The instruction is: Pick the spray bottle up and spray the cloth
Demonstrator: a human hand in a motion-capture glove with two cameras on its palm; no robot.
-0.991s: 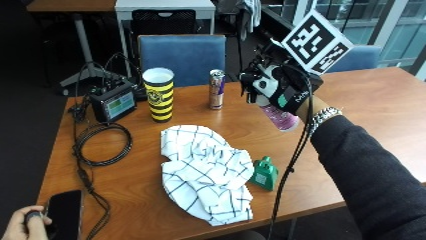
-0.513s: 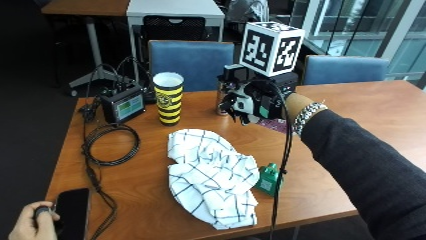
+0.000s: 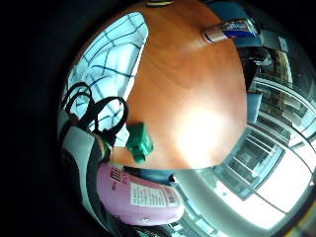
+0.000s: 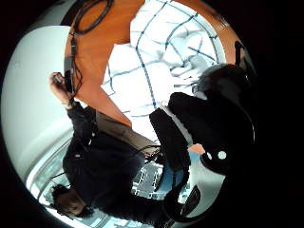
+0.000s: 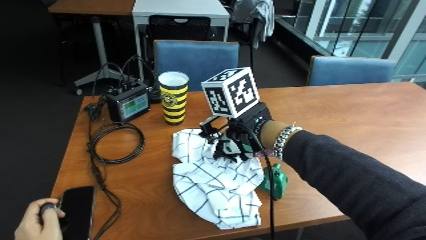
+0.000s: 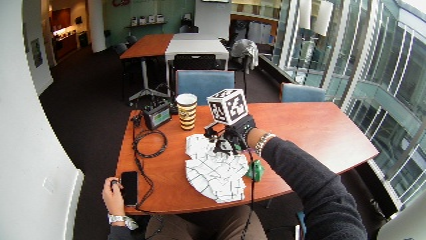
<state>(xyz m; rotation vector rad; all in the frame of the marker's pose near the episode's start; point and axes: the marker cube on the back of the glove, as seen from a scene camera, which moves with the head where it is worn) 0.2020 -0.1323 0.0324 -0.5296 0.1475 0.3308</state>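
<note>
One crumpled checked cloth [image 5: 216,185], pink plastic bottle [image 3: 143,200]

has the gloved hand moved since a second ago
Yes. The gloved right hand was beside the striped cup, level with it. Now it is nearer the person, over the checked cloth.

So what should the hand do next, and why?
Probably squeeze the trigger now. The gloved right hand holds the pink spray bottle just above the checked cloth, so the spray would likely land on it.
</note>
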